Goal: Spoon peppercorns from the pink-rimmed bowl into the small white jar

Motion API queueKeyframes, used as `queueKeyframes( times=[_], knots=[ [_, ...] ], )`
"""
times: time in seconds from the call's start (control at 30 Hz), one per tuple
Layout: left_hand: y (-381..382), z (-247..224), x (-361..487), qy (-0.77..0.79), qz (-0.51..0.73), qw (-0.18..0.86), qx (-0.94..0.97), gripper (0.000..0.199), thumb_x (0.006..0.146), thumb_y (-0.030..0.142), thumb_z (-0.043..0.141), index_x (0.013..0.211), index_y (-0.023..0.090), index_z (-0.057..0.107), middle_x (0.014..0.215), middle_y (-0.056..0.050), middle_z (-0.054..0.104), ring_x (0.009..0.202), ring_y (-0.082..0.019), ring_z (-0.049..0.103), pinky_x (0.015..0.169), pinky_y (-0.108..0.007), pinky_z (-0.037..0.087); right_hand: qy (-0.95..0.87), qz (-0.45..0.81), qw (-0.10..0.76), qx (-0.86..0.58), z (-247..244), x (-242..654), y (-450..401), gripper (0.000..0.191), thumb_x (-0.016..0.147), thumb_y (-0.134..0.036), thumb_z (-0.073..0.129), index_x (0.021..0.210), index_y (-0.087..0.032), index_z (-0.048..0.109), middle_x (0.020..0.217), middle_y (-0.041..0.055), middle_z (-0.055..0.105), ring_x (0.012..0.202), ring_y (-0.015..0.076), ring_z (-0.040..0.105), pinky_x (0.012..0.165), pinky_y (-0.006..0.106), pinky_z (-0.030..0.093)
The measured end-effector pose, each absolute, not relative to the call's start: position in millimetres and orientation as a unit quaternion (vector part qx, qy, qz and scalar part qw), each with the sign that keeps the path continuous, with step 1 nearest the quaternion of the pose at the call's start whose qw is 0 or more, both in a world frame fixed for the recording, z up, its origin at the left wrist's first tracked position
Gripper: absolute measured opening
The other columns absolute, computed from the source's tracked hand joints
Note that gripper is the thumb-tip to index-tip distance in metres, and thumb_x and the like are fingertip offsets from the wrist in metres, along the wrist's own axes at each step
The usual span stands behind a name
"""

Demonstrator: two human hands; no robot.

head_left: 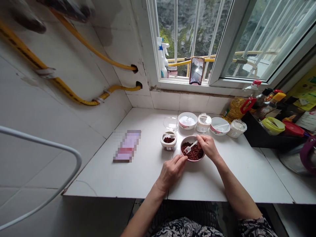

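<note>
Patterned sleeve and clothing (182, 228) show at the bottom, below the front edge of the counter (148, 184). Over that edge reach both forearms. The right hand (208, 145) has its grip nearly closed, thumb and forefinger pinching the handle end of a small white spoon (188, 149); whether its other fingers touch the bowl's rim, I cannot tell. The left hand (172, 168) has its fingers drawn together, pinching the near-left rim of the round bowl (195, 160) that holds dark red granules.

The spoon's long axis runs slantwise over that bowl: handle toward the counter's back right corner, scoop toward its front left. The scoop sits at the granules, a few of them in it. The bowl stands about midway along the counter, between its front and back edges.

Just left of it is an open jar (169, 146) of similar granules, its clear lid (170, 123) toward the back edge. Nearer that edge stand two patterned bowls (188, 127) and two white-lidded jars (203, 127), set in a row
</note>
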State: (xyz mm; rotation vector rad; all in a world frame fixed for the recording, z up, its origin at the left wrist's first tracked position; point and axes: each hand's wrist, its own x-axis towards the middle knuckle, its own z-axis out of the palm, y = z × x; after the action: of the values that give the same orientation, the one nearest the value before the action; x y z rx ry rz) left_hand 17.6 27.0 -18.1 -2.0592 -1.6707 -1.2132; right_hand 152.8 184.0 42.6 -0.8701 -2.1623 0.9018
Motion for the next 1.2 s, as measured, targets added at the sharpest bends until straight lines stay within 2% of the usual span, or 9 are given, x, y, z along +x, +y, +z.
queueKeyframes(
  times=[0.17, 0.33, 0.6, 0.77, 0.93, 1.1, 1.2],
  knots=[
    [27.1, -18.1, 17.5, -0.57, -0.417, 0.11, -0.699, 0.024, 0.096, 0.012, 0.046, 0.114, 0.018, 0.061, 0.095, -0.007, 0.071, 0.08, -0.014, 0.071, 0.066, -0.02, 0.056, -0.853, 0.258, 0.33, -0.312, 43.6, 153.6, 186.4, 0.054, 0.095, -0.041, 0.04, 0.045, -0.022, 0.036, 0.042, -0.0025, 0.044, 0.046, 0.0124, 0.044, 0.076, 0.033, 0.043],
    [27.4, -18.1, 17.6, -0.57, -0.418, 0.107, -0.699, 0.024, 0.097, 0.013, 0.045, 0.114, 0.018, 0.061, 0.095, -0.007, 0.071, 0.08, -0.014, 0.07, 0.066, -0.02, 0.056, -0.86, 0.237, 0.325, -0.315, 38.8, 152.9, 187.4, 0.052, 0.095, -0.041, 0.039, 0.047, -0.021, 0.037, 0.042, -0.0025, 0.046, 0.047, 0.0125, 0.044, 0.084, 0.035, 0.042],
    [27.8, -18.9, 17.1, -0.566, -0.421, 0.111, -0.7, 0.025, 0.096, 0.011, 0.046, 0.115, 0.018, 0.06, 0.095, -0.006, 0.07, 0.081, -0.014, 0.07, 0.067, -0.019, 0.056, -0.858, 0.252, 0.32, -0.312, 35.9, 151.5, 187.8, 0.053, 0.095, -0.043, 0.038, 0.046, -0.021, 0.036, 0.042, -0.0023, 0.047, 0.048, 0.0124, 0.045, 0.081, 0.033, 0.042],
    [27.6, -16.5, 17.9, -0.561, -0.428, 0.114, -0.7, 0.023, 0.095, 0.01, 0.047, 0.114, 0.017, 0.059, 0.094, -0.006, 0.07, 0.079, -0.015, 0.07, 0.065, -0.02, 0.055, -0.844, 0.289, 0.315, -0.324, 37.3, 151.0, 186.3, 0.055, 0.094, -0.043, 0.039, 0.044, -0.022, 0.037, 0.042, -0.0015, 0.045, 0.045, 0.0123, 0.045, 0.063, 0.029, 0.04],
    [27.4, -16.4, 18.2, -0.56, -0.426, 0.118, -0.7, 0.023, 0.096, 0.011, 0.046, 0.114, 0.017, 0.059, 0.094, -0.006, 0.07, 0.078, -0.015, 0.07, 0.064, -0.02, 0.055, -0.79, 0.381, 0.323, -0.356, 37.9, 150.8, 185.9, 0.056, 0.09, -0.056, 0.043, 0.045, -0.022, 0.044, 0.043, -0.0001, 0.049, 0.043, 0.0126, 0.046, 0.052, 0.027, 0.037],
    [27.7, -17.4, 18.1, -0.561, -0.426, 0.116, -0.7, 0.022, 0.097, 0.012, 0.045, 0.112, 0.016, 0.06, 0.092, -0.006, 0.07, 0.075, -0.014, 0.07, 0.063, -0.02, 0.055, -0.725, 0.461, 0.36, -0.362, 43.2, 142.7, 185.2, 0.061, 0.084, -0.072, 0.044, 0.051, -0.021, 0.05, 0.046, 0.001, 0.053, 0.046, 0.014, 0.049, 0.052, 0.027, 0.041],
    [27.6, -17.6, 18.4, -0.564, -0.425, 0.109, -0.7, 0.022, 0.098, 0.014, 0.044, 0.112, 0.017, 0.06, 0.092, -0.006, 0.07, 0.075, -0.014, 0.07, 0.063, -0.02, 0.055, -0.724, 0.459, 0.381, -0.345, 54.4, 133.4, 182.1, 0.061, 0.085, -0.073, 0.044, 0.055, -0.021, 0.052, 0.05, 0.0013, 0.055, 0.05, 0.015, 0.051, 0.055, 0.028, 0.043]
  ],
)
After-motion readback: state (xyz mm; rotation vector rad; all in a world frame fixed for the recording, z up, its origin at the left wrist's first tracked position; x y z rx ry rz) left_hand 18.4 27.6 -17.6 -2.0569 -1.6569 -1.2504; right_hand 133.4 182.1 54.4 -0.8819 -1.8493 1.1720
